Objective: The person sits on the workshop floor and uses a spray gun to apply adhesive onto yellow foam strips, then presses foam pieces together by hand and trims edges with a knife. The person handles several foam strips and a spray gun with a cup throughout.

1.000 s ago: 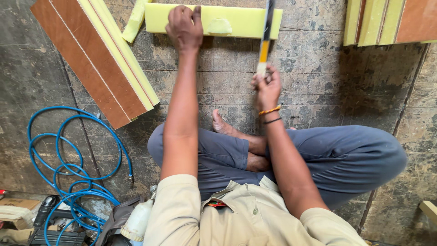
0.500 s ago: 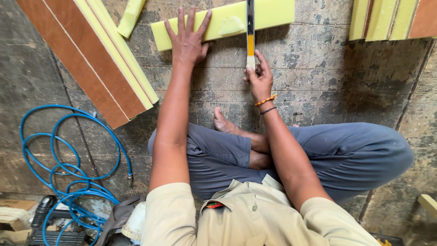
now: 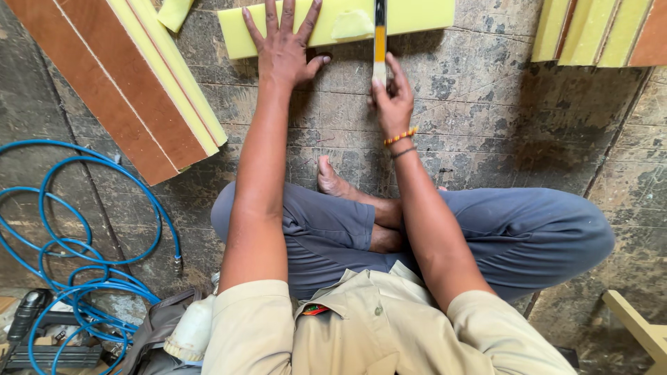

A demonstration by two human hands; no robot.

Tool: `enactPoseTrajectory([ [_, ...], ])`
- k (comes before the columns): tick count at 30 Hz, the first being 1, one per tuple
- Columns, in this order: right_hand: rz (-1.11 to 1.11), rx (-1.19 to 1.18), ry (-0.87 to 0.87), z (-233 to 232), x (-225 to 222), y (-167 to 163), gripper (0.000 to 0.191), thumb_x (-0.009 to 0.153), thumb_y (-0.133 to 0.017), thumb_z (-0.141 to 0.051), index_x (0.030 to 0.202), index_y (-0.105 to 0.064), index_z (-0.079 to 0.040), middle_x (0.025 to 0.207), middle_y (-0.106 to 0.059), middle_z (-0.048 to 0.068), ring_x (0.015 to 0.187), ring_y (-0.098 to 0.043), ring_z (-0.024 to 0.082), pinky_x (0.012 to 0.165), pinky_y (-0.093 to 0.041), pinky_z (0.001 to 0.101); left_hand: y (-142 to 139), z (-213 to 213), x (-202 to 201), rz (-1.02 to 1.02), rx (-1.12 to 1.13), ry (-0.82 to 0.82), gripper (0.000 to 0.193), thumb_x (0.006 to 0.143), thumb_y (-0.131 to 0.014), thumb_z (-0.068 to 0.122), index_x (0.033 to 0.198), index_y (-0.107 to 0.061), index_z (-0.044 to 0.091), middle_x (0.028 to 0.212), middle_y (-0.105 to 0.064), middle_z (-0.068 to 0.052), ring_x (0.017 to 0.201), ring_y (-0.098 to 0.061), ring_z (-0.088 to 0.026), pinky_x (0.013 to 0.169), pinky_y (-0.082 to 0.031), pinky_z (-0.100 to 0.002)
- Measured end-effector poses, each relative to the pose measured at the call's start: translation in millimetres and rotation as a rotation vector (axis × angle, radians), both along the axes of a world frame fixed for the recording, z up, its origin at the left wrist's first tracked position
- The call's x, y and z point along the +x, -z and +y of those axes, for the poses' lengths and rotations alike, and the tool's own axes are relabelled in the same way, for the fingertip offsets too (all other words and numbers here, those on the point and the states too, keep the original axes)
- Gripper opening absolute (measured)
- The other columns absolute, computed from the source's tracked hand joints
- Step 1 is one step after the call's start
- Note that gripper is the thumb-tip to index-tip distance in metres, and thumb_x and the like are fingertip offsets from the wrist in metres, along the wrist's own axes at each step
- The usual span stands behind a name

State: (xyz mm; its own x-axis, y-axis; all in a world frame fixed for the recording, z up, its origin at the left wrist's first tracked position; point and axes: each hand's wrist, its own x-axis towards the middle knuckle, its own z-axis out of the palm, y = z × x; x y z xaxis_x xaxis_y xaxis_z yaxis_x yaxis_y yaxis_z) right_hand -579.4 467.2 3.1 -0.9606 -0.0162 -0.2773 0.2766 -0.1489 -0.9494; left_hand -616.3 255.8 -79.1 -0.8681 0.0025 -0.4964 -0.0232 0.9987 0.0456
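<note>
A long yellow foam strip (image 3: 417,15) lies across the floor in front of me. My left hand (image 3: 283,43) presses flat on its left part with the fingers spread. My right hand (image 3: 392,97) grips the handle of a knife (image 3: 379,35) with a yellow and black body, whose blade runs across the foam strip. I sit cross-legged on the floor, one bare foot (image 3: 332,182) showing between my arms.
Brown boards edged with yellow foam (image 3: 132,90) lean at the left, more (image 3: 597,31) at the top right. A coiled blue air hose (image 3: 76,243) and a black tool (image 3: 42,340) lie at the lower left. A pale wooden piece (image 3: 639,326) sits at the lower right.
My left hand has opened from a bent grip to lying flat with spread fingers on the foam. The right hand and knife stay on the strip.
</note>
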Motion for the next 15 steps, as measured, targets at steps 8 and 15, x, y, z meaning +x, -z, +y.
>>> enactPoseTrajectory([
  [8, -0.037, -0.046, 0.023, 7, 39, 7, 0.058, 0.101, -0.066, 0.001, 0.155, -0.046, -0.007, 0.112, -0.069, 0.002, 0.083, -0.063, 0.008, 0.067, -0.058, 0.0235, 6, -2, 0, 0.034, 0.018, -0.016, 0.097, 0.093, -0.062, 0.070, 0.163, 0.002, 0.050, 0.175, 0.001, -0.005, 0.159, 0.006, -0.036, 0.117, 0.013, -0.075],
  [15, -0.016, 0.006, -0.016, 7, 8, 10, 0.056, 0.103, -0.067, -0.001, 0.155, -0.049, -0.007, 0.099, -0.069, 0.002, 0.073, -0.061, 0.007, 0.061, -0.055, 0.0235, 9, -3, 3, 0.128, 0.003, 0.004, 0.096, 0.096, -0.068, 0.038, 0.164, -0.001, 0.050, 0.173, -0.002, -0.004, 0.157, 0.003, -0.034, 0.115, 0.012, -0.074],
])
